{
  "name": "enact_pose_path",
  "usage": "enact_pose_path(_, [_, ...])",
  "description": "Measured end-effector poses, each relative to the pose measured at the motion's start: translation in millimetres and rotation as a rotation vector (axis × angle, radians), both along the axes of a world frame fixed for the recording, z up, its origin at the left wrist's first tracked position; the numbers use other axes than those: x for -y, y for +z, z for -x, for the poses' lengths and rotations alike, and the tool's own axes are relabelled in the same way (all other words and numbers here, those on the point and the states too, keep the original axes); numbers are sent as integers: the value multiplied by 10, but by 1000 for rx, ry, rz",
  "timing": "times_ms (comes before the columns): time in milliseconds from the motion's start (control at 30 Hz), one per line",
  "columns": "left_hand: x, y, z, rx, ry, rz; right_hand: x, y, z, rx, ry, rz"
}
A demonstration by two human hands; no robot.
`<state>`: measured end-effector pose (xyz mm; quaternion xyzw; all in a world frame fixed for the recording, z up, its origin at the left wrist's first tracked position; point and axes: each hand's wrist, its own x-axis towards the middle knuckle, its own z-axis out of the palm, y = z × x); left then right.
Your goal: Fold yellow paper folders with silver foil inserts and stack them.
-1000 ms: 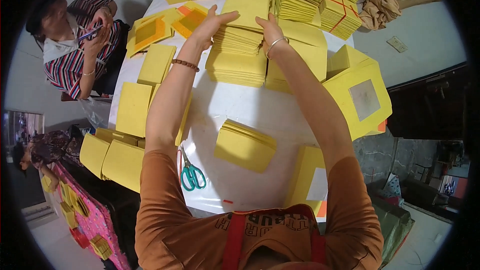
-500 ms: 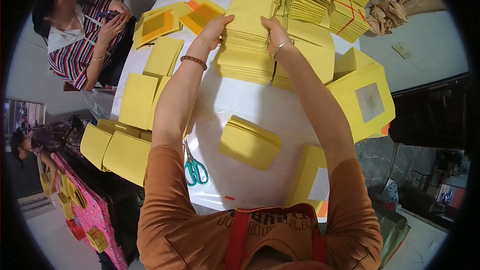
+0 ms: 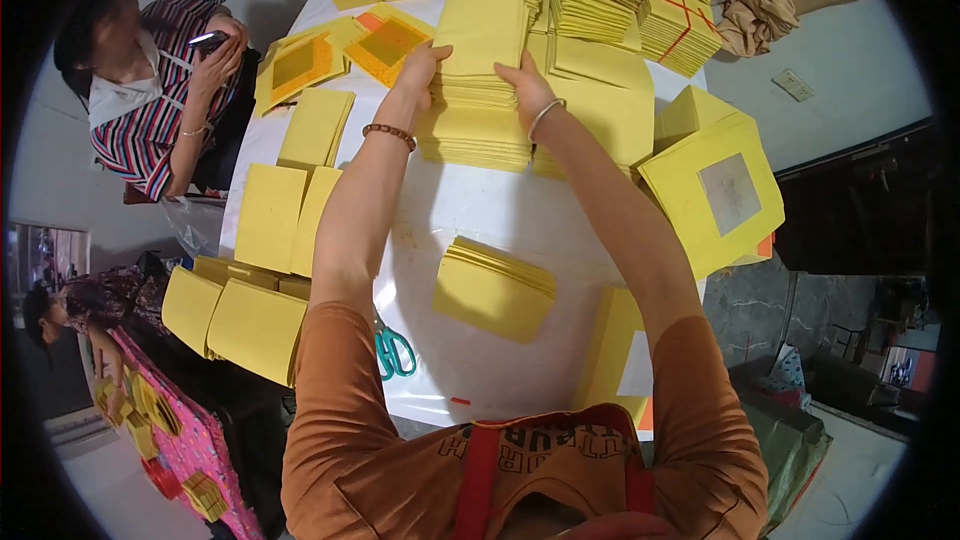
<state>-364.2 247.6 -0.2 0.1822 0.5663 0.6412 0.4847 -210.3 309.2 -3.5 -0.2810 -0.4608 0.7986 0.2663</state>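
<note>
Near the far side of the white-covered table, my hands press on a stack of yellow paper sheets [image 3: 482, 35] from both sides. My left hand [image 3: 424, 72], below a brown bead bracelet, grips its left side. On the near right corner is my right hand [image 3: 526, 90], with a silver bangle at the wrist and the thumb on the top sheet. This stack rests on or just above a wider yellow stack [image 3: 470, 145]; contact is hidden. A smaller yellow bundle [image 3: 495, 290] lies on the table between my forearms. Green-handled scissors [image 3: 396, 354] are partly behind my left arm.
More yellow stacks surround my hands, with red-tied bundles [image 3: 678, 30] at the far right. Orange-printed sheets [image 3: 392, 44] lie beside my left hand. A large yellow packet [image 3: 725, 190] stands right. At left, a seated person [image 3: 165, 90] holds a phone; another works at a pink table [image 3: 195, 440].
The view has shifted slightly. My right hand has slid nearer along the stack's right side, and both hands still hold it. The seated person's phone has tilted.
</note>
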Motion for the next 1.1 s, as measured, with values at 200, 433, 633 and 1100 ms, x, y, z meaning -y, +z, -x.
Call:
enact_pose_path(200, [-128, -72, 92, -102, -60, 73, -121, -99, -115, 69, -38, -172])
enact_pose_path(433, [-30, 231, -56, -228, -10, 66, 802, 563, -1146, 83, 189, -65])
enact_pose_path(633, [235, 350, 132, -414, 278, -10, 1242, 576, -2481, 98, 329, -25])
enact_pose_path(1100, [2146, -128, -3445, -209, -309, 12, 1515, -212, -4714, 162, -306, 16])
